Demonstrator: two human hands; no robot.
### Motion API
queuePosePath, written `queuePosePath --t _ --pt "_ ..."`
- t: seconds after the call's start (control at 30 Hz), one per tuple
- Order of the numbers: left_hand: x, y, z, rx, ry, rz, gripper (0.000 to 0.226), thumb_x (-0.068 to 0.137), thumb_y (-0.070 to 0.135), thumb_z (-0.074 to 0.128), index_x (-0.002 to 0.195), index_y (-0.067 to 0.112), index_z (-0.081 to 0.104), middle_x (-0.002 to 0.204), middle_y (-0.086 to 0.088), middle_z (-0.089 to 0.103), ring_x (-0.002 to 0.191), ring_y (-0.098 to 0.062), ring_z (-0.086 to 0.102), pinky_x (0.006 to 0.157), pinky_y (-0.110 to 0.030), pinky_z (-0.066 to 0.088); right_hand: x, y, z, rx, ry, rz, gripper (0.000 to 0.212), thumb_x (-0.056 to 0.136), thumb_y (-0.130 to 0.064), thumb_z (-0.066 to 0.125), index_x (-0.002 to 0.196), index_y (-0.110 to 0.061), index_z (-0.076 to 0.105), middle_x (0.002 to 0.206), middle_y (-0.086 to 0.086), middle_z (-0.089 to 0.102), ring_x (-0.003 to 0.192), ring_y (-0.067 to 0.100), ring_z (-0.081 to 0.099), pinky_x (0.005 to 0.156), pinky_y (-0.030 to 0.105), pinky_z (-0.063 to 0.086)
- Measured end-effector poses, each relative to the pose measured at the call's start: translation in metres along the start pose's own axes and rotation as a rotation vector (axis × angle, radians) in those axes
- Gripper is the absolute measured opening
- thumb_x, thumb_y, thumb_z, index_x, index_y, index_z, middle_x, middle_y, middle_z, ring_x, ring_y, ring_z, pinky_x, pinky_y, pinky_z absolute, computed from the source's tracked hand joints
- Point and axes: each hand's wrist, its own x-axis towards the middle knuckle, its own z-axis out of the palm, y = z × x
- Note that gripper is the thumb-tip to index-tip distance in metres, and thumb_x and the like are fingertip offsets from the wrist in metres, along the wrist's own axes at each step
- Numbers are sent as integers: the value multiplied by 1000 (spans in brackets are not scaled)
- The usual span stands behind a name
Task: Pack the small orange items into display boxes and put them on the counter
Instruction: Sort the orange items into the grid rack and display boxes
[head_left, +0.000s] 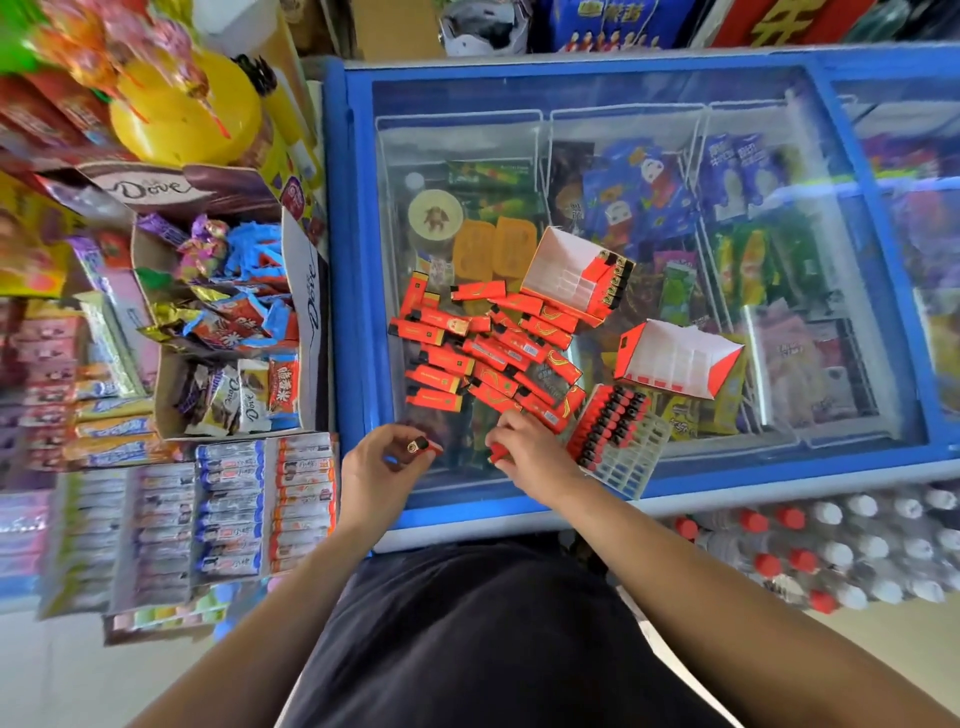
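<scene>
Left hand (382, 465) hung over the freezer lid (779, 457), fingers curled, pinching a small orange item (418, 445). Right hand (524, 449) gripped a second orange item (497, 453) at the near edge of the loose orange pile (488, 353). Beyond the pile we saw a display box (566, 265) holding a few. An empty display box (675, 358) lay to the right, and a grid tray (618, 436) sat beside our right hand.
</scene>
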Motion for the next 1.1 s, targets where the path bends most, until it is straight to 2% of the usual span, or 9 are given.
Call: queuePosePath --t 0.13,0.23,0.37,0.53,0.67,0.7,0.83,1.0,1.1 --pt "3 3 -1 -10 -6 1 29 79 16 85 84 37 66 78 8 70 73 -7 65 64 -16 52 2 -4 -2 98 73 10 25 85 -17 74 109 -12 67 106 -1 61 99 19 57 86 36 51" --pt "4 10 0 -40 -7 13 30 79 12 84 84 35 66 78 7 70 73 -7 64 65 -18 52 0 -9 -8 206 140 27 20 84 -18 75 102 -14 66 91 -3 65 83 16 59 74 37 53" --pt "5 19 1 -74 -42 43 31 81 10 82 87 37 68 80 9 71 72 -8 65 68 -21 54 -4 -14 -14 380 220 93 20 82 -21 79 92 -18 63 74 -16 56 64 2 53 62 23 47" --pt "13 37 3 -72 -84 120 25 83 17 81 92 37 70 84 4 72 76 -8 67 68 -12 50 -12 -20 -32 554 410 118 18 80 -19 82 95 -15 73 76 -13 66 66 0 63 65 12 48" --pt "31 55 9 -59 -128 237 20 85 15 80 99 28 74 93 7 69 79 -12 68 73 -19 54 -19 -15 -64 658 528 158 19 84 -21 79 102 -16 76 79 -11 72 67 8 68 65 23 55" --pt "36 61 11 -62 -139 255 21 85 14 79 99 27 74 96 7 68 79 -12 68 72 -21 55 -19 -10 -74 672 568 175 18 84 -20 78 102 -16 76 82 -10 73 70 9 68 66 22 55" --pt "60 90 22 -47 -156 338 28 86 13 79 98 37 70 96 10 66 79 -11 67 70 -23 56 -13 19 -119 558 760 178 20 83 -14 79 102 -10 76 94 0 68 82 5 66 73 12 51" --pt "84 121 39 -21 -132 401 24 86 16 79 103 32 72 92 9 69 83 -6 65 72 -12 49 19 58 -162 415 868 221 21 82 -9 78 104 -9 75 91 6 69 77 10 63 75 12 51" --pt "91 128 49 -10 -101 431 20 86 16 79 103 25 74 93 8 70 83 -6 65 72 -11 47 43 71 -178 297 860 204 18 82 -8 78 99 -10 74 87 2 71 75 12 64 73 21 53"
